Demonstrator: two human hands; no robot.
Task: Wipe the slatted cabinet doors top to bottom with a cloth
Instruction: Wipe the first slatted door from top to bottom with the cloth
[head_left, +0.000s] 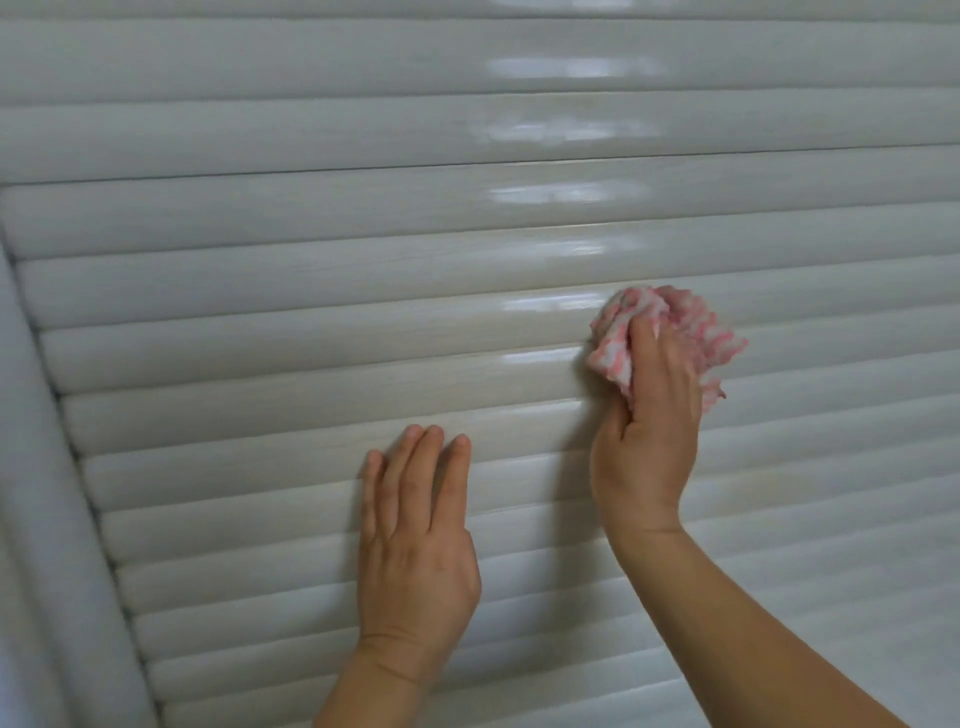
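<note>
My right fingers (644, 343) curl round the cloth (675, 338); my left hand (415, 535) lies flat and open.

The cloth sits bunched on the door (260, 291), right of the middle. It looks soft and light, so I squeeze the whole bunch.

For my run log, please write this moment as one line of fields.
step: wiping | right hand: grips bunched pink-white cloth against slatted door | left hand: flat on slats, fingers straight
</note>
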